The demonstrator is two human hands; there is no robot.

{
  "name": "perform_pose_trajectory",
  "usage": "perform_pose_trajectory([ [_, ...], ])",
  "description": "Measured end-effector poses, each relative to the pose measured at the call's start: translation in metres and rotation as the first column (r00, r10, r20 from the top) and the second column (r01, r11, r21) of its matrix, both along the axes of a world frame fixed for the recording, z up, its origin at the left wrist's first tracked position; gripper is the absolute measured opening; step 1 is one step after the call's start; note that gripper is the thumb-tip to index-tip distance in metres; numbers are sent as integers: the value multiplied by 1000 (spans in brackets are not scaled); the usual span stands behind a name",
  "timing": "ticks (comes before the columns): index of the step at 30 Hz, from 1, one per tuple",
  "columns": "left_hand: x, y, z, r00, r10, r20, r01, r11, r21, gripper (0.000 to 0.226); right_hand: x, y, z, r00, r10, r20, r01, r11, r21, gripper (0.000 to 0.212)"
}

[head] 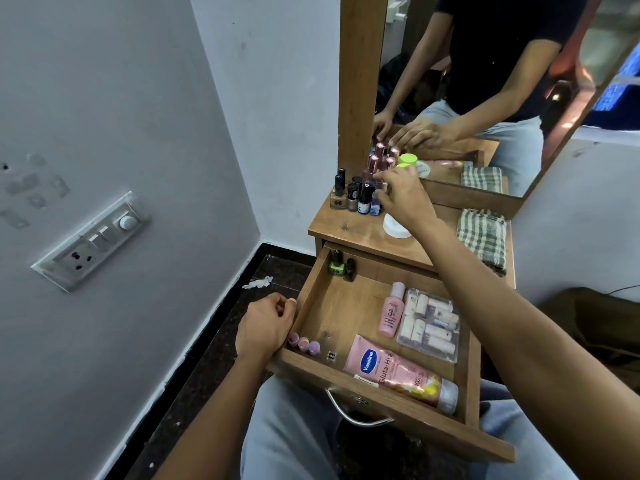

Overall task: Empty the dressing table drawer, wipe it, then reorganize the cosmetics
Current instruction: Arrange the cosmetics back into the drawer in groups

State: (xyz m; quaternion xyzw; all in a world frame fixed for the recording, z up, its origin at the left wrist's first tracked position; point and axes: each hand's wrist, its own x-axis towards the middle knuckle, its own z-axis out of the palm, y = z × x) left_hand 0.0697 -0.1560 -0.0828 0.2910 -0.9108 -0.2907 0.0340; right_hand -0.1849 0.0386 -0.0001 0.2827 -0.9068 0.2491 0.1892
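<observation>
Two hands at work: right hand pinches a nail polish bottle on the table; left hand, curled and empty, rests against the open drawer.

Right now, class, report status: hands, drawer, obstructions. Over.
Left hand grips left wall of open wooden drawer. Right hand pinches small blue bottle among tabletop polishes. Drawer not emptied: pink Vaseline tube, green polish bottle inside. Nothing blocking.
</observation>
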Motion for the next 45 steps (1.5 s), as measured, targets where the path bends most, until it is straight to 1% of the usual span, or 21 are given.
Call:
perform_pose_trajectory([
  [7, 1, -1, -1, 1000, 1, -14, -1, 1000, 0, 30, 3, -4, 2, 999, -35, 29, 35, 999, -15, 29],
  [12, 1, -1, -1, 1000, 0, -15, 0, 1000, 1, 29, 5, -12, 10, 997, -20, -79, 17, 999, -37, 32],
  [16, 2, 1, 1, 1000, 5, -19, -5, 1000, 0, 28, 1, -28, 15, 997, 63, -49, -58, 994, 92, 37],
  [20, 2, 0, 1, 1000, 3, -20, -3, 1000, 6, 28, -1, -52, 24, 995, 99, -15, -93, 971, 219, 41],
  [24, 2, 0, 2, 1000, 4, -22, -4, 1000, 7, 29, -2, -69, 30, 995, 95, -8, -88, 948, 305, 35],
  [28, 2, 0, 2, 1000, -1, -19, 2, 1000, 6, 28, 0, -76, 31, 998, 57, -38, -43, 952, 304, 24],
  [32, 3, 0, 1, 1000, -6, -25, 6, 1000, 11, 28, 1, -77, 29, 999, 43, -19, -35, 952, 305, 24],
  [38, 3, 2, 4, 1000, 7, -20, -7, 1000, 11, 28, 3, -75, 31, 996, 88, 12, -88, 952, 293, 25],
  [42, 4, 2, 5, 1000, 1, -15, -1, 1000, 4, 28, 18, -69, 38, 994, 108, 6, -107, 971, 212, 24],
  [45, 4, 2, 4, 1000, -2, -12, 3, 1000, 2, 28, 46, -58, 39, 994, 111, -18, -106, 982, 159, 22],
])
